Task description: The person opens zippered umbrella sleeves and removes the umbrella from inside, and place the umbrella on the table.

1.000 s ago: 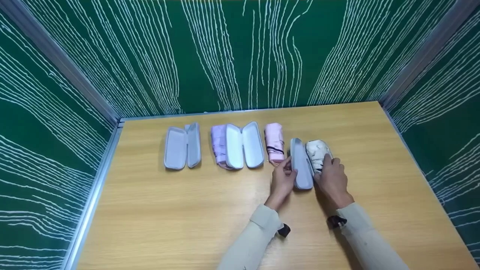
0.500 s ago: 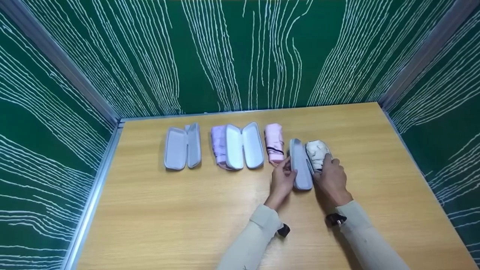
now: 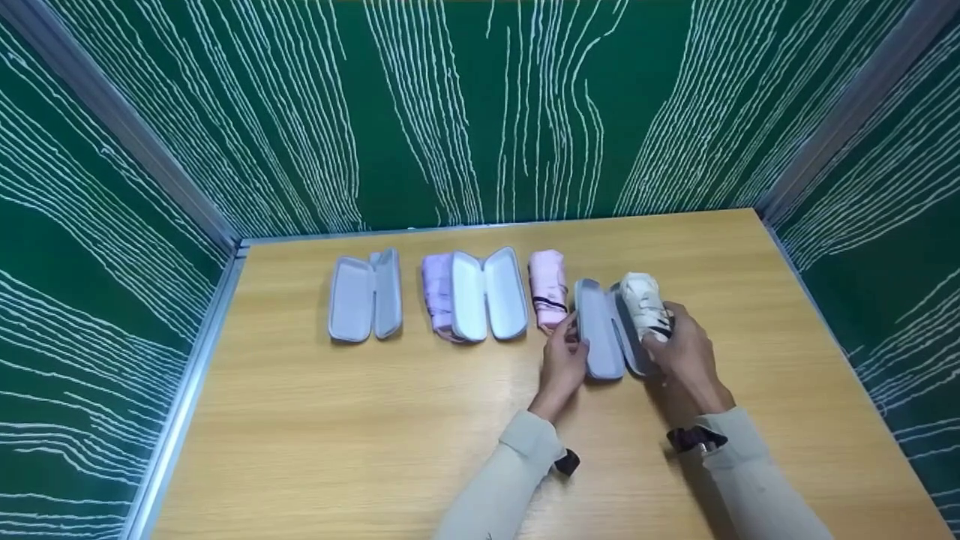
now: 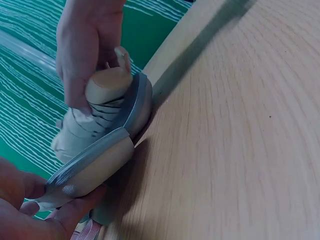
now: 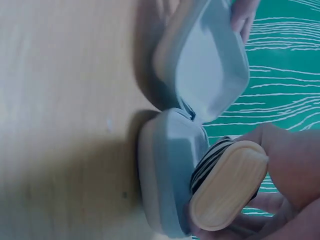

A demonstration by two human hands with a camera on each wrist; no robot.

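A cream folded umbrella (image 3: pixel 643 300) with a dark strap is gripped by my right hand (image 3: pixel 686 352), thumb on one side and fingers on the other. It stands just above the right half of an open grey hinged case (image 3: pixel 600 330). In the right wrist view the umbrella's flat oval handle end (image 5: pixel 230 187) faces the camera, beside the case half (image 5: pixel 175 175). My left hand (image 3: pixel 562 364) pinches the outer edge of the case's left half; the left wrist view shows thumb and fingers (image 4: pixel 75 210) on either side of that wall.
Left of the case lies a pink folded umbrella (image 3: pixel 548 285). Further left are an open white-lined case (image 3: pixel 506 292) overlapping a purple folded umbrella (image 3: pixel 436 292), and another open grey case (image 3: pixel 351 300). Green panels (image 3: pixel 480 112) border the wooden table (image 3: pixel 360 450).
My right hand has shifted right with the cream umbrella, raising it off the case's right half, which now shows more. The left half leans slightly further left, with my left hand still on it.
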